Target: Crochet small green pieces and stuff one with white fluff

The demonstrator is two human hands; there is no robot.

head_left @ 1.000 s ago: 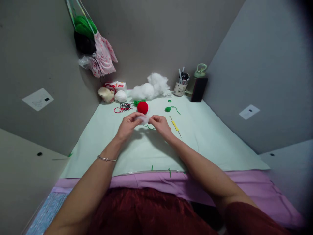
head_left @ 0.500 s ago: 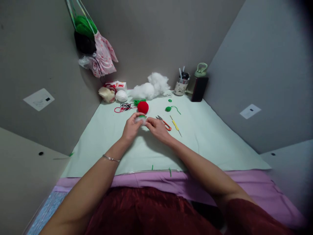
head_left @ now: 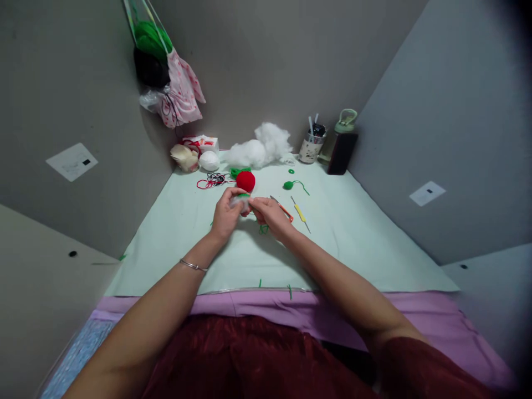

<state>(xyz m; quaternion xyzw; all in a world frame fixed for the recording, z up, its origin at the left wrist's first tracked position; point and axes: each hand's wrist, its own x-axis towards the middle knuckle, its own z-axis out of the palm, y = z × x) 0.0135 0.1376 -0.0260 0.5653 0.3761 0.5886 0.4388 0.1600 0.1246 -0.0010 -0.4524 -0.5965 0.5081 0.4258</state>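
Observation:
My left hand (head_left: 226, 213) is wrapped round a small green piece with white fluff (head_left: 240, 204) at it, which looks like crochet work with stuffing. Some red shows just under the fluff; I cannot make out what it is. The fingers of my right hand (head_left: 269, 213) are pinched together at the right edge of this piece, and what lies between the fingertips is hidden. Loops of green yarn (head_left: 263, 228) lie below my right hand. Right behind the hands sits a red ball (head_left: 245, 181). Orange-handled thread snips (head_left: 286, 213) lie partly hidden beside my right hand.
A yellow-handled crochet hook (head_left: 300, 212) lies right of the snips. Behind it are a small green piece with a yarn tail (head_left: 288, 185) and a green ring (head_left: 291, 171). White stuffing (head_left: 266, 148), a pen holder (head_left: 311, 149) and a bottle (head_left: 344, 122) line the back wall.
Green yarn loops now show below my right hand, and a bit of red shows under the fluff. Both hands stay together at the piece; the view has shifted slightly.

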